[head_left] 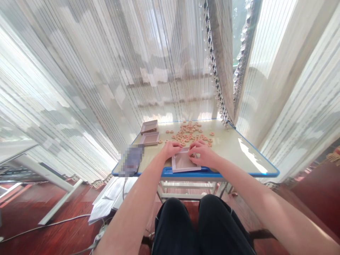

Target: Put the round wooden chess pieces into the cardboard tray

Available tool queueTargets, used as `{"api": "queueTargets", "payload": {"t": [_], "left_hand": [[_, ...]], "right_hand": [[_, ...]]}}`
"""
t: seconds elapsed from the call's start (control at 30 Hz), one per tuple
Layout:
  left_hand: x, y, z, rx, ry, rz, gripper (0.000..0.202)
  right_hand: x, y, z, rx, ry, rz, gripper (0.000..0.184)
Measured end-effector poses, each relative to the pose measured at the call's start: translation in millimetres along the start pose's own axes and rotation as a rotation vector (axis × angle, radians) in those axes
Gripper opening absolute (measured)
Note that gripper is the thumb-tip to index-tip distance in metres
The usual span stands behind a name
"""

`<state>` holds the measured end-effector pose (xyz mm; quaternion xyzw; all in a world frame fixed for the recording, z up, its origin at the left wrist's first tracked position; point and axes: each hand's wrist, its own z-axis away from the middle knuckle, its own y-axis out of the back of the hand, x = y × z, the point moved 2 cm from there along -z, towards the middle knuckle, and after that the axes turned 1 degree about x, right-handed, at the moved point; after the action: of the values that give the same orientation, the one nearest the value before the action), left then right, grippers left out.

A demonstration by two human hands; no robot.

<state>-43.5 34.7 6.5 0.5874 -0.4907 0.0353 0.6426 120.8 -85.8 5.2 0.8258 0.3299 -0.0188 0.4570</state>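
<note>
A shallow, pale box [183,169] without a lid lies at the table's near edge. My left hand [170,149] is closed over its back left corner, fingers bent along the rim. At the box's right side, my right hand [204,153] pinches a small round wooden game piece [191,155] with dark marks, low over the box's inside. Just beyond both hands, many similar round wooden pieces [189,131] are scattered across the tabletop, some stacked or touching. My fingers hide part of the box's right wall and back corners.
Two more shallow boxes [150,139] stand at the table's back left. A blurred flat device [131,160] with a cable lies at the left edge. The pale table [239,161] has a blue rim. Curtains [164,63] hang close behind; papers [111,194] sit below left.
</note>
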Motion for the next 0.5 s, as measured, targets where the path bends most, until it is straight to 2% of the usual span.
{"api": "queueTargets", "payload": {"t": [0.23, 0.3, 0.43, 0.5], "left_hand": [[-1.6, -0.1, -0.7, 0.002, 0.006, 0.029, 0.022], [-1.6, -0.4, -1.2, 0.003, 0.002, 0.018, 0.021], [-3.0, -1.6, -2.8, 0.008, 0.006, 0.0, 0.018], [-4.7, -2.3, -3.4, 0.01, 0.015, 0.006, 0.017]], "right_hand": [[0.1, 0.3, 0.1, 0.018, -0.037, -0.042, 0.014], [-0.2, -1.6, -0.7, -0.001, -0.062, -0.019, 0.023], [0.6, -6.1, -5.8, -0.006, -0.129, 0.05, 0.053], [1.6, -8.4, -8.9, -0.01, -0.162, 0.063, 0.061]]}}
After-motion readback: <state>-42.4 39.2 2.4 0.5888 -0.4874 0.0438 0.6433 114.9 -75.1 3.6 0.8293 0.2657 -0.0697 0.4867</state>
